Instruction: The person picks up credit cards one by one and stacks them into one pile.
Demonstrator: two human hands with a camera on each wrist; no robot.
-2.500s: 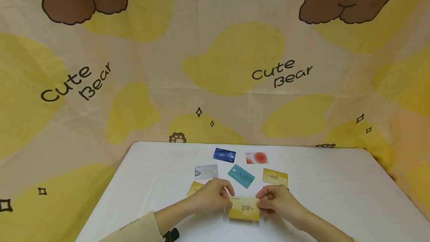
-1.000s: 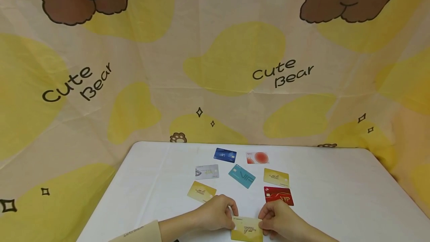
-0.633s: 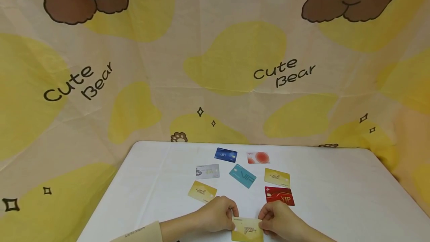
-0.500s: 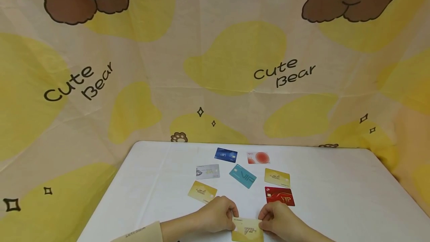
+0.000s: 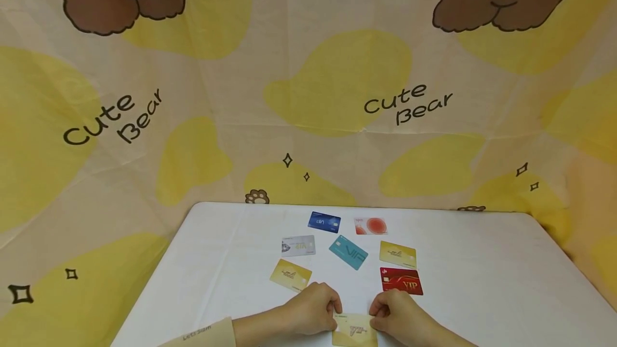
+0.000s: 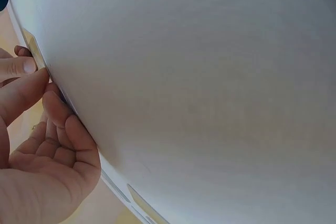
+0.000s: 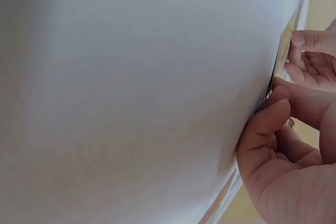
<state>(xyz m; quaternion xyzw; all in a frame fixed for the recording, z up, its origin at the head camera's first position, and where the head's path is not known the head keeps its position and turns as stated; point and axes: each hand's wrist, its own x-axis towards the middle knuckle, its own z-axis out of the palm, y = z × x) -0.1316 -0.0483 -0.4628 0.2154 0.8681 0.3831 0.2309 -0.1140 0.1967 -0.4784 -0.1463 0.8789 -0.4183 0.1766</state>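
Note:
Low in the head view, a gold plastic card (image 5: 355, 331) is pinched at both short ends by my two hands. My left hand (image 5: 312, 309) has thumb and index finger on its left edge. On its right edge are the thumb and index finger of my right hand (image 5: 399, 316). Seen edge-on in the right wrist view, the gold card (image 7: 284, 51) is close over the white tabletop. Just beyond my left hand lies another gold card (image 5: 290, 274), and a red VIP card (image 5: 401, 281) lies just beyond my right.
Farther back on the white table (image 5: 193, 277) lie a silver card (image 5: 298, 246), a teal card (image 5: 348, 252), a third gold card (image 5: 397, 254), a blue card (image 5: 324, 222) and a white card with red circles (image 5: 370, 226). A bear-print cloth (image 5: 328, 84) hangs behind.
Over the earlier frames both hands brought the gold card toward the table's front, uncovering the red card and the left gold card. Within the last half second they have barely moved.

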